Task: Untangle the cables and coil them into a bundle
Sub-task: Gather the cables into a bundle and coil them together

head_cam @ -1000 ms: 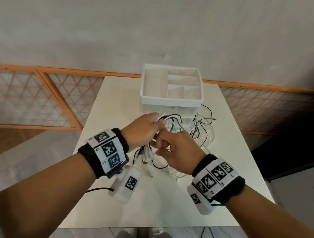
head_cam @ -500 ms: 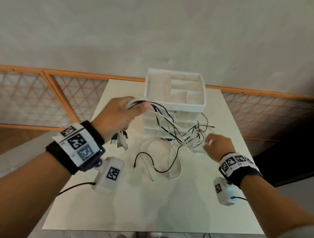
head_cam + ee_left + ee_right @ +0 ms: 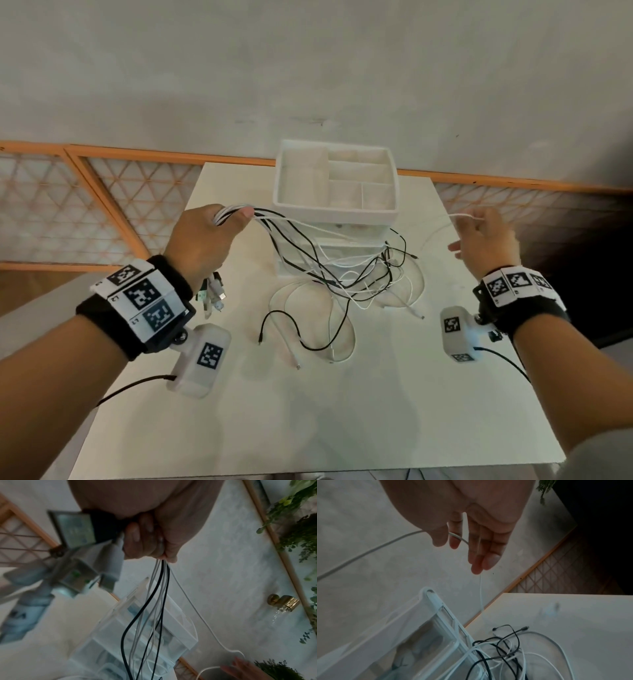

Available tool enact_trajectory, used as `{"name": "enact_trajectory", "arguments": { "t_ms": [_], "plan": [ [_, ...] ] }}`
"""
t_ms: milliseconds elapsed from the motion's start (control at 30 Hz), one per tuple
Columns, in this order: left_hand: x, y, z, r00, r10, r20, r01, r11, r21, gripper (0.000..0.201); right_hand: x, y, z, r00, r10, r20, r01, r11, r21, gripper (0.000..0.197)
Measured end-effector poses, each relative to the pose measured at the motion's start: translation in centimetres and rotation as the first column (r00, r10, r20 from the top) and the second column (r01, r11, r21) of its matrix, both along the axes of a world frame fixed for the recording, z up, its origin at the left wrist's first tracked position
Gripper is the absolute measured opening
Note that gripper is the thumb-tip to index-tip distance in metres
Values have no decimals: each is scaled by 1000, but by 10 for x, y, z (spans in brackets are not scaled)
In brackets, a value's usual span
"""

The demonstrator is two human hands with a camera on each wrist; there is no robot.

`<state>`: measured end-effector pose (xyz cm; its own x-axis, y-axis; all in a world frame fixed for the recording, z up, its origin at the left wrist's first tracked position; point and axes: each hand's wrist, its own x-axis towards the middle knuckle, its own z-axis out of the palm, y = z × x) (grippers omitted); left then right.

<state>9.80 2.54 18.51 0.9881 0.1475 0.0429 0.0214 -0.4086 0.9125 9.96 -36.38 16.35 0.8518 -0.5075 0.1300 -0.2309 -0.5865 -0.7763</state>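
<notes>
My left hand (image 3: 209, 236) is raised left of the organizer and grips a bunch of black and white cables (image 3: 159, 574) in its fist. Their plugs (image 3: 214, 294) dangle below the hand. The strands run down to a tangle of cables (image 3: 359, 277) on the white table (image 3: 308, 411). My right hand (image 3: 484, 236) is held up on the right. It pinches one thin white cable (image 3: 368, 551) between thumb and forefinger (image 3: 453, 539), its other fingers loosely extended. That strand stretches back toward the left hand.
A white drawer organizer (image 3: 337, 195) with an open compartment tray on top stands at the table's back middle, right behind the tangle. An orange-framed lattice screen (image 3: 68, 212) runs along the wall. Plants (image 3: 300, 527) show in the left wrist view.
The hands, together over the tangle a second ago, have pulled apart. The left rose leftward with the bunch; the right swung out and up to the right, drawing a white strand.
</notes>
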Motion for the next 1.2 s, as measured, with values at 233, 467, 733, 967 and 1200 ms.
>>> {"name": "enact_trajectory", "arguments": {
  "t_ms": [233,467,733,967,1200],
  "plan": [
    [-9,-9,-7,977,-213,-23,210,974,-82,37,2,-2,-58,971,217,-101,-197,964,181,30],
    [-15,-17,-15,956,-289,-54,290,957,7,39,6,15,-36,961,241,-133,-237,971,45,64],
    [-30,-55,9,879,-471,-79,477,868,139,50,-42,148,-3,692,696,-190,-721,681,-129,77],
    [-31,-26,51,857,-504,112,505,863,18,48,0,68,-37,854,232,-465,-401,864,-306,25],
    [-21,0,6,787,-520,-332,616,695,371,37,-2,37,-27,988,106,-114,-111,993,-30,39]
  ]
}}
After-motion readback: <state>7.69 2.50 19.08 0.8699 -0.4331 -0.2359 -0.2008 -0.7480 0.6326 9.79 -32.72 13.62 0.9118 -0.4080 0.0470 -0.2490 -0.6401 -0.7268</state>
